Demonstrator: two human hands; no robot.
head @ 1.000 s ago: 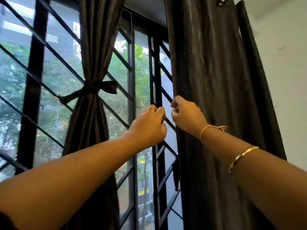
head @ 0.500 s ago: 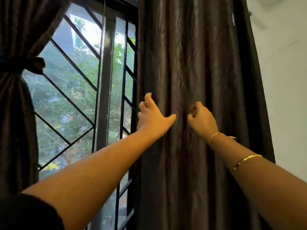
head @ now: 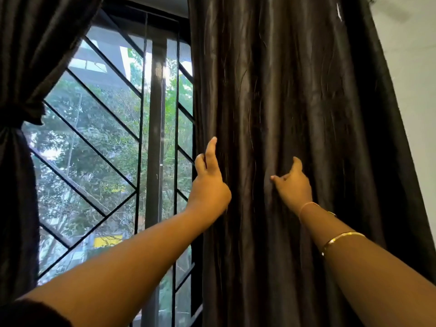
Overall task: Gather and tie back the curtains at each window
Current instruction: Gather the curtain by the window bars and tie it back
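Observation:
A dark brown curtain (head: 295, 102) hangs loose over the right side of the window. My left hand (head: 208, 185) lies against its left edge, index finger straight up along the fabric, thumb hidden. About a hand's width to the right, my right hand (head: 293, 185) has its fingers curled into a vertical fold at the curtain's middle, with the thumb pointing left. A second dark curtain (head: 16, 185) at the far left is gathered, with a fabric tie (head: 22, 119) round it.
The window grille (head: 154, 138) with black diagonal bars stands between the two curtains, trees outside behind it. A white wall (head: 415, 102) borders the loose curtain on the right.
The view has shifted right and closer to the loose curtain. Both hands left the grille bar for the curtain: left fingers straightened at its edge, right hand settled into a fold.

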